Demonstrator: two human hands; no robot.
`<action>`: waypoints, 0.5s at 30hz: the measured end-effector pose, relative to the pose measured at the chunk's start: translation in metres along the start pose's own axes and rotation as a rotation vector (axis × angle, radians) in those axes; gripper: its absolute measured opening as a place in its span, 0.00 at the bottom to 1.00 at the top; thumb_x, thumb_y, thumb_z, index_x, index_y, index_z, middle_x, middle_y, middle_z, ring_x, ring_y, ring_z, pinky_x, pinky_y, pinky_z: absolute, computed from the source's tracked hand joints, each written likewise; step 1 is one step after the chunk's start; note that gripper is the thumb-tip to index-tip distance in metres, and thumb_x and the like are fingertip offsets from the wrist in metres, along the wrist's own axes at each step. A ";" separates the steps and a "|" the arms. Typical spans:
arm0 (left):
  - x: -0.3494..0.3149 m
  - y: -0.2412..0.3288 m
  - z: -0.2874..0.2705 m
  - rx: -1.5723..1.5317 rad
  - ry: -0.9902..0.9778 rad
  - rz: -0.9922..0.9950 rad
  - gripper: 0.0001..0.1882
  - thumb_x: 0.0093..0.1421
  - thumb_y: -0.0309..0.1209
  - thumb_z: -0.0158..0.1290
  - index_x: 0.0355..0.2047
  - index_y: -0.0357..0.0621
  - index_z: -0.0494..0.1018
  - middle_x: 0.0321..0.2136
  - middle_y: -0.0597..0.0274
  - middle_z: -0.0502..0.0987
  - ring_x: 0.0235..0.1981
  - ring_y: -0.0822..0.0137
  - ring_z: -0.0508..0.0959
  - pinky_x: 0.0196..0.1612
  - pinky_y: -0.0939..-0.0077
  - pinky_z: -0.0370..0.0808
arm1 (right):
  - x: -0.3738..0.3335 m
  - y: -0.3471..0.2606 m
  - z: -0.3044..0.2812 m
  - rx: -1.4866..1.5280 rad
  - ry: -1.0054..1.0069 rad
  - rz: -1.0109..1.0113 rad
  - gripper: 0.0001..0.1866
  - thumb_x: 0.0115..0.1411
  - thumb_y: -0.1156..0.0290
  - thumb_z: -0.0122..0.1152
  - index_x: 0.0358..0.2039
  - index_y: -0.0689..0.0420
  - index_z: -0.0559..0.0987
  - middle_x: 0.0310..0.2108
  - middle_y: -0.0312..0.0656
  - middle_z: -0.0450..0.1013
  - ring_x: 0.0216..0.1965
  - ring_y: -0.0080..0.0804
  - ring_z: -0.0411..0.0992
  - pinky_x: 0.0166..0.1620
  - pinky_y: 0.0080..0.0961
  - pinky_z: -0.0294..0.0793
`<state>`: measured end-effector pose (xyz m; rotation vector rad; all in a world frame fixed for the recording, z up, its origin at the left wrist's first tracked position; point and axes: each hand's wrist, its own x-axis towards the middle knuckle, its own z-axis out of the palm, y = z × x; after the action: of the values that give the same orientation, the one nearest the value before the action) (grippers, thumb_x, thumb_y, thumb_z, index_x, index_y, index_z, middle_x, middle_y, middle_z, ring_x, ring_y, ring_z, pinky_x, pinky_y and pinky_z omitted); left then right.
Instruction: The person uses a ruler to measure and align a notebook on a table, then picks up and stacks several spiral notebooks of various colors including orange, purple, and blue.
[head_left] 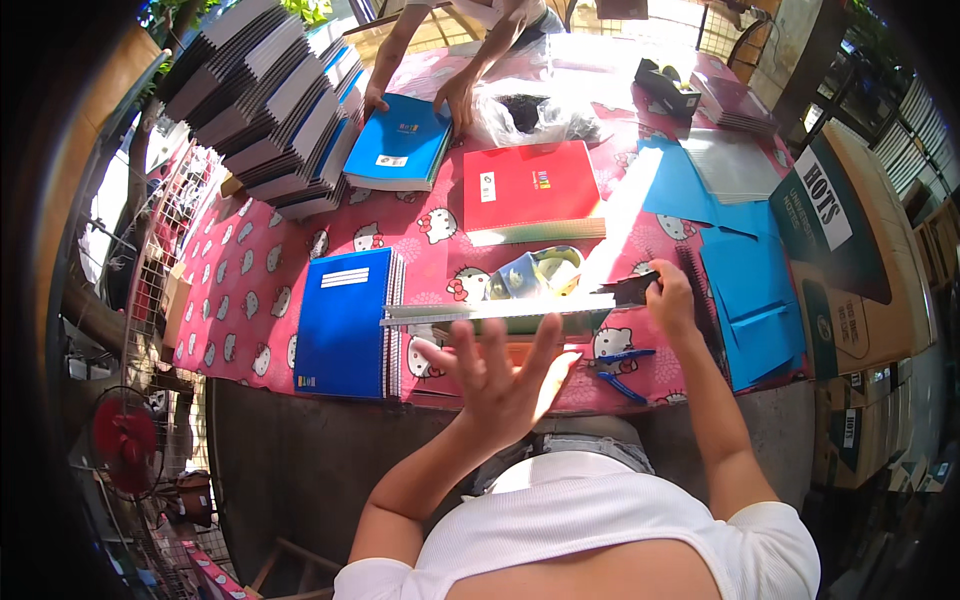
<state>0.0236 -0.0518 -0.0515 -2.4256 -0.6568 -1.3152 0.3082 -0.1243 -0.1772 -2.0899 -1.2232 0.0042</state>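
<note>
Your left hand (497,378) hovers with all fingers spread wide, holding nothing, just on your side of the long, flat, pale strip (500,311) that catches the sunlight and lies crosswise in front of you. The strip's long axis runs left to right, so it sits just beyond your left fingertips. Your right hand (668,297) is already on it, pinching its right end, where a dark piece meets it.

Just left of the strip lies a glossy blue spiral-bound notebook (345,322), its wire spine towards the strip. Right of the strip, loose blue card covers (752,290) lie flat, and a blue pen (622,356) rests just under its right end. Beyond the strip a shiny tape roll (537,272) stands, then a red notebook (530,187). All rest on a pink cartoon-cat tablecloth (250,270). Farthest from the strip, another person's hands (455,95) press a blue book (400,143) beside a leaning stack of notebooks (265,110).
</note>
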 end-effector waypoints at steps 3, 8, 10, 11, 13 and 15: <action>0.027 0.012 0.018 -0.200 -0.589 -0.012 0.30 0.56 0.46 0.55 0.57 0.50 0.66 0.61 0.55 0.58 0.63 0.57 0.55 0.60 0.33 0.41 | 0.014 0.021 0.000 -0.159 0.043 0.030 0.19 0.49 0.82 0.58 0.44 0.59 0.74 0.40 0.47 0.71 0.40 0.45 0.72 0.44 0.33 0.73; 0.014 -0.008 0.031 -0.591 -0.426 -0.214 0.19 0.48 0.32 0.64 0.42 0.46 0.77 0.42 0.63 0.78 0.43 0.65 0.74 0.49 0.61 0.61 | -0.015 -0.086 -0.068 0.559 -0.121 -0.138 0.18 0.48 0.84 0.64 0.42 0.58 0.80 0.35 0.41 0.73 0.32 0.26 0.73 0.34 0.21 0.72; 0.026 -0.001 0.029 -0.596 -0.249 -0.180 0.12 0.46 0.29 0.64 0.33 0.47 0.80 0.33 0.66 0.79 0.35 0.67 0.75 0.46 0.65 0.62 | -0.022 -0.109 -0.085 0.663 -0.152 -0.217 0.16 0.49 0.83 0.64 0.41 0.58 0.81 0.34 0.41 0.75 0.31 0.23 0.73 0.33 0.20 0.72; 0.032 0.000 0.030 -0.577 -0.222 -0.165 0.11 0.46 0.29 0.64 0.33 0.47 0.80 0.31 0.67 0.79 0.34 0.67 0.75 0.46 0.66 0.62 | -0.021 -0.114 -0.091 0.629 -0.129 -0.233 0.16 0.50 0.83 0.65 0.41 0.58 0.81 0.34 0.41 0.75 0.31 0.23 0.74 0.33 0.19 0.73; 0.038 0.004 0.027 -0.563 -0.193 -0.160 0.10 0.46 0.29 0.65 0.31 0.48 0.81 0.26 0.68 0.78 0.32 0.69 0.74 0.47 0.68 0.61 | -0.020 -0.120 -0.091 0.586 -0.058 -0.237 0.16 0.49 0.81 0.66 0.40 0.58 0.81 0.31 0.39 0.76 0.30 0.24 0.74 0.31 0.19 0.73; 0.034 0.005 0.026 -0.578 -0.225 -0.185 0.10 0.46 0.29 0.64 0.31 0.48 0.81 0.27 0.69 0.78 0.33 0.70 0.74 0.47 0.68 0.60 | -0.012 -0.122 -0.090 0.514 -0.045 -0.253 0.14 0.48 0.81 0.66 0.39 0.59 0.81 0.31 0.38 0.76 0.30 0.24 0.74 0.32 0.20 0.72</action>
<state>0.0608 -0.0360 -0.0364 -3.0733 -0.6346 -1.4766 0.2384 -0.1478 -0.0437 -1.4940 -1.3390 0.2275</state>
